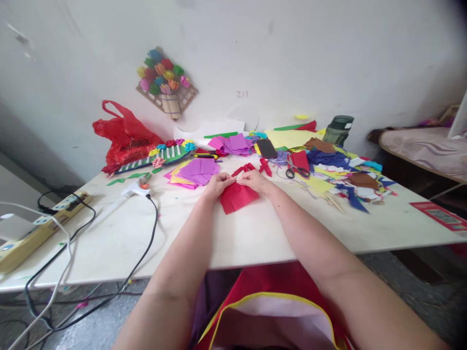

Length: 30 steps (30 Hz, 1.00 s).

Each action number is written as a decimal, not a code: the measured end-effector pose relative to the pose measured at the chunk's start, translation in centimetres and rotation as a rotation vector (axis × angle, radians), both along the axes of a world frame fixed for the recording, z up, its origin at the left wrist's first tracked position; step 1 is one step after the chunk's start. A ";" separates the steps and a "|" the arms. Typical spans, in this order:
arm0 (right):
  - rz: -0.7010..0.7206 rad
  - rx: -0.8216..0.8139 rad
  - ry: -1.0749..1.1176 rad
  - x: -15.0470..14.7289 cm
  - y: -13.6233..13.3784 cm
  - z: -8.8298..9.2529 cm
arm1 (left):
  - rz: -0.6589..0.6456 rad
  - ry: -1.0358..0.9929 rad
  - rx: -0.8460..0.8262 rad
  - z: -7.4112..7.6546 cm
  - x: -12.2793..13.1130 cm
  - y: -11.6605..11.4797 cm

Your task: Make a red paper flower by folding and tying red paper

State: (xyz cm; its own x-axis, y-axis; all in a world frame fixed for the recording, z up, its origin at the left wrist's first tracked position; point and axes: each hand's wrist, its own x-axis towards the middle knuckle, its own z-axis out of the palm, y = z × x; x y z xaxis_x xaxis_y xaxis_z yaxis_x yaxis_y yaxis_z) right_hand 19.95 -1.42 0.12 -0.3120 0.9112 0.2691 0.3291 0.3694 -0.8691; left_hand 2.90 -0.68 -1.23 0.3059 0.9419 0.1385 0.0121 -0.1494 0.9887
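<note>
Close together above the middle of the table, my left hand and my right hand both pinch the upper edge of a red sheet, which looks like crepe paper. The rest of the sheet hangs down toward me and reaches the tabletop. Fingertips partly hide the pinched edge, so its folds are unclear. Just behind the hands lie several small red folded pieces. Left of my left hand is a stack of purple, yellow and pink sheets. Black-handled scissors rest to the right of my right hand.
A white glue gun with a black cord lies left, near a power strip. Behind it are a red plastic bag and paper flowers. Coloured scraps, a dark phone and a green bottle occupy the right and back.
</note>
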 end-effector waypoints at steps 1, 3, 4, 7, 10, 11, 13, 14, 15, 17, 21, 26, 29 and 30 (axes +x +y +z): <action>-0.009 -0.004 0.012 0.0 0.1 -0.1 | 0.006 -0.011 -0.004 0.0 0.0 0.0; -0.019 -0.028 0.030 0.1 0.2 -0.3 | 0.030 -0.023 -0.009 0.0 0.0 0.0; -0.021 -0.049 0.035 0.1 0.3 -0.3 | 0.042 -0.028 -0.012 0.0 -0.1 0.0; -0.034 -0.099 0.037 0.3 0.4 -0.6 | 0.059 -0.033 -0.018 0.1 -0.1 0.0; -0.076 -0.086 0.021 0.5 0.5 -0.8 | 0.064 -0.026 -0.016 0.0 0.1 0.1; -0.087 -0.070 0.019 0.5 0.5 -0.8 | 0.072 -0.019 -0.013 0.0 0.1 0.1; -0.090 -0.038 0.024 0.5 0.6 -0.8 | 0.085 0.004 -0.007 0.0 0.2 0.2; -0.087 -0.029 0.026 0.5 0.5 -0.8 | 0.084 0.020 -0.003 -0.1 0.2 0.3; -0.081 -0.026 0.023 0.5 0.5 -0.7 | 0.074 0.034 0.002 -0.1 0.2 0.3; -0.069 -0.030 0.002 0.6 0.4 -0.4 | 0.038 0.057 0.020 0.0 0.0 0.3; -0.048 -0.032 -0.041 0.8 0.0 0.0 | 0.016 0.114 0.065 0.1 -0.3 0.3; -0.031 -0.066 -0.073 0.9 -0.1 0.0 | 0.051 0.115 0.072 0.0 -0.3 0.3; -0.027 -0.067 -0.103 1.0 0.1 -0.2 | 0.047 0.120 0.085 0.0 -0.2 0.3; -0.035 -0.059 -0.101 1.0 0.1 -0.2 | 0.041 0.133 0.092 0.1 -0.1 0.2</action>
State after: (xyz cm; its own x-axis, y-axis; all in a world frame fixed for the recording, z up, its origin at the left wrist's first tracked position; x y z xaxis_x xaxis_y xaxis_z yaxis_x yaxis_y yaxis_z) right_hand 20.92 -1.30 -0.11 -0.3020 0.9355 0.1833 0.4277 0.3048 -0.8510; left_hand 2.76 -0.48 -1.14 0.2893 0.9390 0.1860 0.1499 -0.2363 0.9600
